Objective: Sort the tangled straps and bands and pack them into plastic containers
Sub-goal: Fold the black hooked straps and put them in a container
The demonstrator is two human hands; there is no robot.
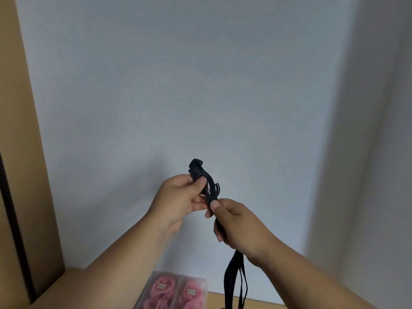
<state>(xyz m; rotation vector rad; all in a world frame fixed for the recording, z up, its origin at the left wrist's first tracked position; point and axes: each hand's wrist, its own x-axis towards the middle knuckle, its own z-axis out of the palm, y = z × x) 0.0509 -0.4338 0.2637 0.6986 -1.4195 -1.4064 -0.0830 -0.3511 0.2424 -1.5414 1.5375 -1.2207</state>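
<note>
A black strap point(233, 277) with a plastic buckle point(196, 166) at its top end is held up in front of the wall. My left hand point(178, 201) pinches the strap just below the buckle. Slightly lower and to the right, my right hand point(239, 224) grips the strap, whose long ends hang down out of the frame. Two clear plastic containers point(178, 291) with pink bands inside lie on the wooden table at the bottom edge, below my hands.
A pale blue-grey wall point(200, 85) fills most of the view, with a corner at the right. A tan wooden panel point(20, 152) stands at the left. The wooden table point(66, 284) shows only along the bottom.
</note>
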